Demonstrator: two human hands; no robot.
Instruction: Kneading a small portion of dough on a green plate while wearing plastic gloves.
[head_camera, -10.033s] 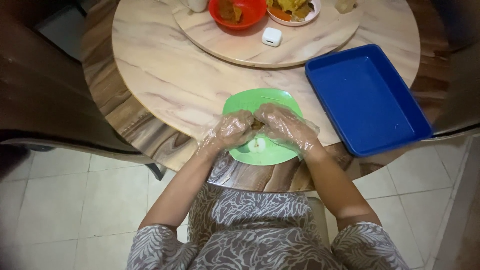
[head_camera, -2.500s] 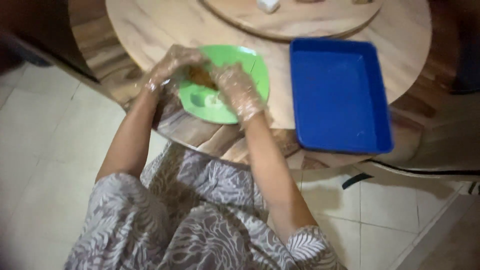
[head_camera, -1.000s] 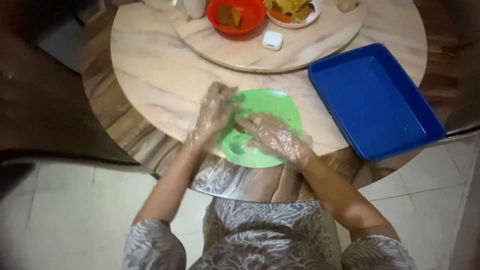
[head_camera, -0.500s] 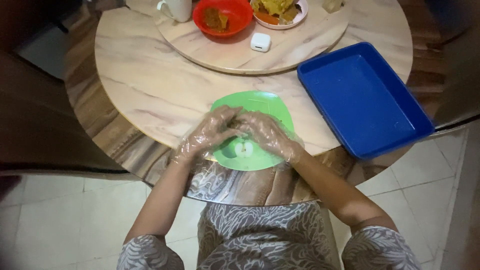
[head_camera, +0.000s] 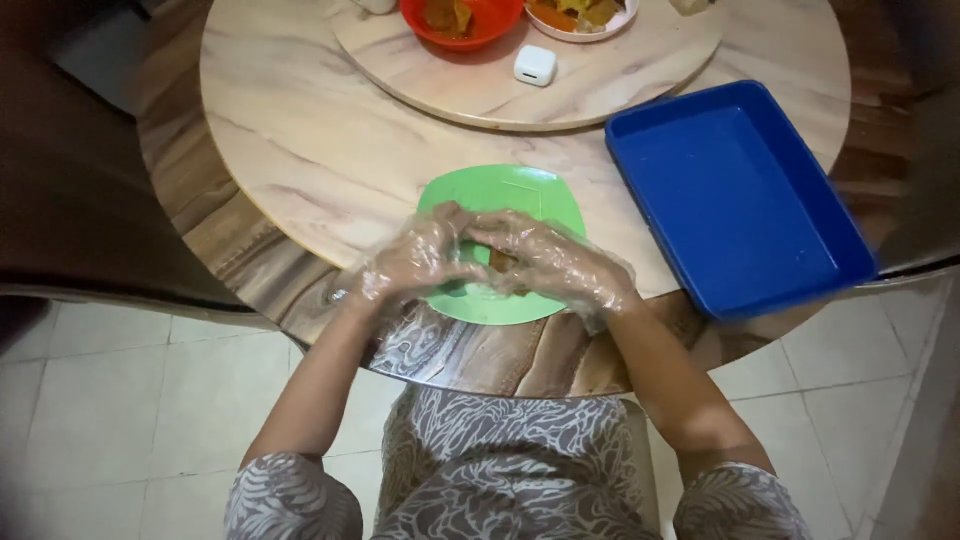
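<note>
From the head view we see our left hand (head_camera: 415, 265) and right hand (head_camera: 560, 270), both in thin clear plastic gloves, meeting over a green plate (head_camera: 510, 200) near the front edge of the round marble-patterned worktop (head_camera: 300, 150). Our grip is closed: the fingers of both hands curl together around a small brownish piece of food (head_camera: 500, 262), which sits between the fingertips just above the plate; how firmly it is pinched we cannot tell. We judge that the loose, slick gloves could let the piece slip, and because the plate lies close to the worktop's edge, a dropped bit might roll onto our patterned lap or the tiled floor (head_camera: 110, 420). A careless elbow could also nudge the blue tray (head_camera: 740, 190), whose near corner overhangs the edge on our right. Farther back, on a raised turntable (head_camera: 600, 85), stand a red bowl (head_camera: 450, 20) and a white dish (head_camera: 580, 15) with food, and a small white rounded-square case (head_camera: 535, 65), unlabelled as far as we can see. No signs or packages show.
</note>
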